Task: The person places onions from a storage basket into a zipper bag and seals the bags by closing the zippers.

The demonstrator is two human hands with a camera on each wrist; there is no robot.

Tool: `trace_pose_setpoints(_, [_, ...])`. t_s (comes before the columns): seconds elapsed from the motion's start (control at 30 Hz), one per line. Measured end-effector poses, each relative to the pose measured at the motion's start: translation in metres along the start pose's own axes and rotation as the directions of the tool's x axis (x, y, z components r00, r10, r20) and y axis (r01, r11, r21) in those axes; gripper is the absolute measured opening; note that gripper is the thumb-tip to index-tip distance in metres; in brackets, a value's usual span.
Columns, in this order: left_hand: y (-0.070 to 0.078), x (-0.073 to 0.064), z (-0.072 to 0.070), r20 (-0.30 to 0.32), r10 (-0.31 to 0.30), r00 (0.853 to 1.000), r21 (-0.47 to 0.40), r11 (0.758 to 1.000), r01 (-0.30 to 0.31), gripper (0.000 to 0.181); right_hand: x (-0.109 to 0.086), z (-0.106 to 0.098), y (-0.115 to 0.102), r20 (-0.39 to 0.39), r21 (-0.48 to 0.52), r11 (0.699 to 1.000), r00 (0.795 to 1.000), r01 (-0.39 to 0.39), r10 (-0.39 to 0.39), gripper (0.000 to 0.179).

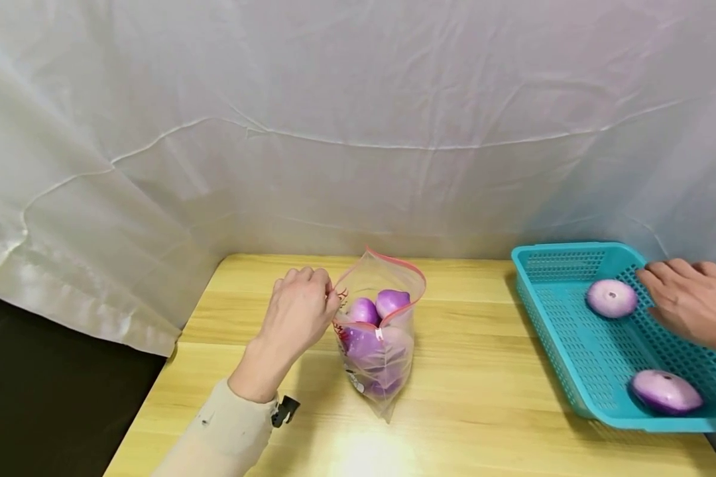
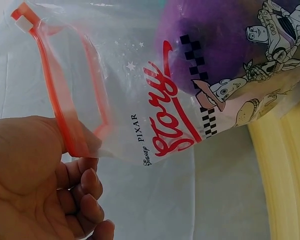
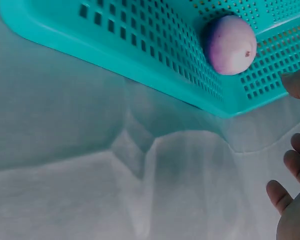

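At the middle of the table stands a clear zip bag [image 1: 388, 338] with a red zip edge and several purple onions [image 1: 392, 303] inside. My left hand [image 1: 298, 301] pinches the left corner of its open mouth between thumb and fingers, as the left wrist view shows close up. Over the right side of a turquoise basket [image 1: 579, 391] hovers my right hand [image 1: 692, 298], fingers loosely bent, holding nothing. Two onions lie in that basket: one onion [image 1: 611, 298] near the hand, another onion [image 1: 667, 392] at the front end.
A pale wooden table [image 1: 465, 411] carries the bag and the basket. Behind it hangs a white cloth [image 1: 358, 185], which also runs down the left and right sides. A dark area [image 1: 48, 397] lies left of the table.
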State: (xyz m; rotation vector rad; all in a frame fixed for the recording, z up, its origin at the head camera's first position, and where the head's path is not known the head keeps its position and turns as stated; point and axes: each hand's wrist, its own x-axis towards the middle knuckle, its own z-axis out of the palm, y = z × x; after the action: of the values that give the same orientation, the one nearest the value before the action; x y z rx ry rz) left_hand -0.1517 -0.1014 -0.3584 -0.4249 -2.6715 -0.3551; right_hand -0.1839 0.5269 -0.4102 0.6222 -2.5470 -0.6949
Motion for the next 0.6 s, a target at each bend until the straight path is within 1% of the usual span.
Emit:
trace_pose_setpoints(0.1, [0.0, -0.001, 0.002, -0.006, 0.004, 1.0, 0.008, 1.0, -0.004, 0.017, 0.008, 0.011, 0.003, 0.028, 0.01, 0.999, 0.999, 0.039, -0.039, 0.079])
trace_pose_setpoints(0.17, [0.0, -0.001, 0.003, -0.002, 0.0, 1.0, 0.012, 1.0, 0.0, 0.018, 0.011, 0.02, 0.003, 0.083, 0.017, 0.999, 0.996, 0.041, -0.042, 0.076])
trace_pose_setpoints(0.27, [0.001, -0.002, 0.004, 0.007, -0.005, 1.0, 0.015, 1.0, 0.005, 0.02, 0.013, 0.034, 0.002, 0.133, 0.033, 0.998, 0.99, 0.049, -0.053, 0.072])
trace_pose_setpoints(0.37, [0.002, -0.002, 0.005, 0.007, -0.006, 1.0, 0.016, 1.0, 0.006, 0.02, 0.013, 0.047, 0.001, 0.185, 0.049, 0.998, 0.981, 0.044, -0.053, 0.065])
trace_pose_setpoints(0.47, [0.003, -0.003, 0.007, 0.003, -0.001, 1.0, 0.012, 1.0, 0.0, 0.018, 0.013, 0.058, 0.0, 0.241, 0.039, 0.998, 0.969, 0.04, -0.048, 0.06])
trace_pose_setpoints(0.53, [0.004, -0.003, 0.007, 0.006, 0.004, 1.0, 0.011, 1.0, -0.004, 0.016, 0.012, 0.064, 0.0, 0.26, 0.022, 0.999, 0.965, 0.04, -0.044, 0.058])
trace_pose_setpoints(0.6, [0.004, -0.003, 0.007, 0.011, 0.006, 1.0, 0.007, 1.0, -0.006, 0.014, 0.01, 0.07, 0.001, 0.256, 0.006, 0.999, 0.966, 0.041, -0.041, 0.056])
